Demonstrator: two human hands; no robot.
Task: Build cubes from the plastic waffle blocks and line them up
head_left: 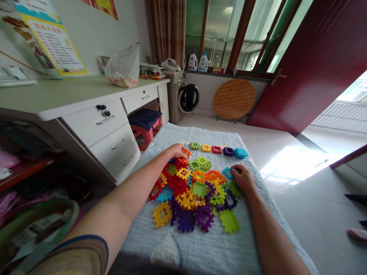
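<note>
My left hand (177, 151) is closed on an orange plastic building tile (186, 152) at the left end of a row of tiles. A blue tile (228, 173) with an open frame is pinched by my right hand (243, 176), right of the pile. Between my arms lies a loose heap of notched square tiles, among them a yellow window tile (162, 214), a purple tile (186, 220) and a lime green tile (229, 220). Along the far side, the row has a green tile (195, 146), a yellow tile (205, 148), a red tile (216, 149), purple tiles (228, 151) and stacked blue tiles (240, 153).
A pale blue cloth (218, 252) covers the table under the tiles. To the left stands a white desk (94, 126) with a plastic bag (124, 68) on top. A stool (146, 122), a washing machine (174, 93) and a round wooden tabletop (233, 98) are beyond.
</note>
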